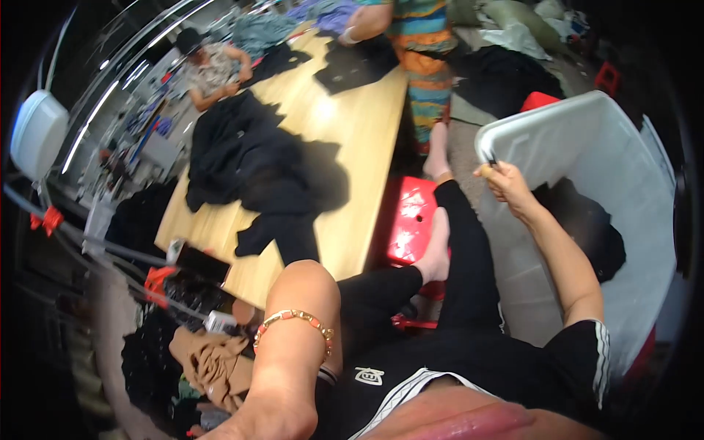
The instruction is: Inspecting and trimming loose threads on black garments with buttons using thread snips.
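My right hand (507, 189) is closed beside the rim of a big white plastic bin (568, 117). A slim dark tool (493, 158) sticks up from its fingers, too small to name for sure. Something tan covers a fingertip there. Dark cloth (583, 227) lies inside the bin, beyond my right forearm. My left arm is bent up close in front of me, with a gold and coral bracelet (295, 317) on it. Of my left hand (275, 411) only the part near the wrist shows at the lower edge. Its fingers are out of the picture.
A pale wooden table (359, 161) carries heaped black garments (246, 154). A red stool (412, 220) stands by my feet. Two people are at the table's far side. Brown cloth (216, 363) lies at lower left, below cables and a white lamp (40, 132).
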Motion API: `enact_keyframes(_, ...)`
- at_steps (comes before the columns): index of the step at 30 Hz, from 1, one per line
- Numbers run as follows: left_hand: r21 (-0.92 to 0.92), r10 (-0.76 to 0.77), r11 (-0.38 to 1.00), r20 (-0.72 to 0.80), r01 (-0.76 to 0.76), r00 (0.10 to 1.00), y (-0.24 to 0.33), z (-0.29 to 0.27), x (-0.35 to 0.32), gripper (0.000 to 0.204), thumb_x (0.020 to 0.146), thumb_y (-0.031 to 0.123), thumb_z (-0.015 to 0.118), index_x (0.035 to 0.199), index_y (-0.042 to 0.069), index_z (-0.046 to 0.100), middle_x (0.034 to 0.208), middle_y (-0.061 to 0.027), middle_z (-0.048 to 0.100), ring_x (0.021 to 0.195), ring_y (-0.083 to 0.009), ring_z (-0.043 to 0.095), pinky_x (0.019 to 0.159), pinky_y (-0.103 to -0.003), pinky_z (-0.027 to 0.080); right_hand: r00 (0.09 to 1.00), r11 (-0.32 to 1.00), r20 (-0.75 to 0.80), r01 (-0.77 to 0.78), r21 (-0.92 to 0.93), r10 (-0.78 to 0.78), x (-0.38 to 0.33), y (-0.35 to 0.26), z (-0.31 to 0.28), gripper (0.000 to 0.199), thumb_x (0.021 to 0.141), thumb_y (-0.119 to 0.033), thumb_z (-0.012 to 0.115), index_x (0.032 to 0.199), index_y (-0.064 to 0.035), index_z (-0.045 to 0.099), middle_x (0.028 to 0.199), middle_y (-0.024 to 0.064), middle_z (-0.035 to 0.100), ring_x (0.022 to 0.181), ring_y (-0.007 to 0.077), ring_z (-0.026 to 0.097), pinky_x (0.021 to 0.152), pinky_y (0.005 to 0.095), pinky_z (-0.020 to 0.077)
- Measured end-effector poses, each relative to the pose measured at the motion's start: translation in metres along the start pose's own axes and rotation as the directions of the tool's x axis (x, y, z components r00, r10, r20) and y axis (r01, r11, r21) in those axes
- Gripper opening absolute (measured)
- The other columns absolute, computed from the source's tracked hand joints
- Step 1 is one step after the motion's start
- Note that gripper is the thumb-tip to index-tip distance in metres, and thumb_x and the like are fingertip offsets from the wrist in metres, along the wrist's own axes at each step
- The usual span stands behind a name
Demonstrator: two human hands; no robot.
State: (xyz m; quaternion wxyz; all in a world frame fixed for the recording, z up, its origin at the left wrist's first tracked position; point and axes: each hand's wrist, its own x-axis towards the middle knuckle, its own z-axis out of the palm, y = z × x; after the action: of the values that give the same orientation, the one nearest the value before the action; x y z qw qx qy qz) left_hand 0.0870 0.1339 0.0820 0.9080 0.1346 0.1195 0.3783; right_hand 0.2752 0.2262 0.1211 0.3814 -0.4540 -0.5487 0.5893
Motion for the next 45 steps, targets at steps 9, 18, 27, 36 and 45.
enact_keyframes(9, -0.173, -0.1, 0.975, 0.211, 0.138, 0.972, -0.051, -0.096, 0.054, 0.081, 0.09, 0.075, 0.034, 0.134, 0.009, 0.047, 0.129, -0.0094, 0.053, 0.122, -0.0257, 0.045, 0.11, -0.04, 0.031, 0.99, 0.986, 0.039, 0.142, -0.093, -0.139, 0.008, 0.007, -0.005, 0.024, 0.095, -0.031, 0.062, 0.097, -0.0091, 0.072, 0.058, -0.0082, 0.042, 0.047, 0.0023, 0.033, 0.045, 0.0227, 0.0227)
enact_keyframes(18, -0.127, -0.245, 0.962, -0.025, 0.24, 0.969, -0.037, -0.108, 0.072, 0.089, 0.081, 0.084, 0.034, 0.126, 0.009, 0.054, 0.121, -0.0086, 0.058, 0.117, -0.0274, 0.05, 0.106, -0.042, 0.036, 0.995, 0.992, 0.047, 0.087, 0.086, -0.092, 0.013, 0.014, -0.008, 0.022, 0.093, -0.023, 0.064, 0.102, -0.0045, 0.072, 0.062, -0.0073, 0.048, 0.05, 0.0019, 0.033, 0.046, 0.0206, 0.0238)
enact_keyframes(27, -0.153, -0.204, 0.97, -0.074, 0.191, 0.976, -0.038, -0.09, 0.067, 0.09, 0.079, 0.087, 0.035, 0.121, 0.011, 0.058, 0.115, -0.0093, 0.061, 0.111, -0.0288, 0.054, 0.102, -0.043, 0.04, 0.991, 0.991, 0.059, 0.119, 0.069, -0.123, 0.005, 0.008, -0.007, 0.024, 0.095, -0.027, 0.064, 0.099, -0.0038, 0.07, 0.061, -0.0077, 0.043, 0.05, 0.0011, 0.031, 0.045, 0.0206, 0.0217)
enact_keyframes(36, -0.186, -0.26, 0.96, -0.317, 0.209, 0.912, -0.049, -0.063, 0.066, 0.094, 0.079, 0.088, 0.035, 0.129, 0.012, 0.055, 0.125, -0.0115, 0.059, 0.119, -0.0317, 0.051, 0.107, -0.046, 0.037, 0.975, 0.971, 0.114, 0.17, 0.169, -0.19, 0.008, 0.014, -0.01, 0.021, 0.092, -0.02, 0.068, 0.093, 0.0006, 0.072, 0.064, -0.0036, 0.056, 0.047, 0.0009, 0.036, 0.044, 0.0197, 0.0243)
enact_keyframes(45, -0.121, -0.223, 0.972, -0.208, 0.202, 0.952, -0.04, -0.095, 0.07, 0.089, 0.08, 0.086, 0.037, 0.126, 0.012, 0.057, 0.119, -0.009, 0.061, 0.112, -0.0289, 0.054, 0.102, -0.043, 0.041, 0.977, 0.977, 0.092, 0.2, -0.076, -0.193, 0.012, 0.014, -0.004, 0.018, 0.091, -0.017, 0.066, 0.094, 0.0008, 0.072, 0.088, 0.004, 0.07, 0.083, 0.0078, 0.062, 0.077, 0.0238, 0.0475)
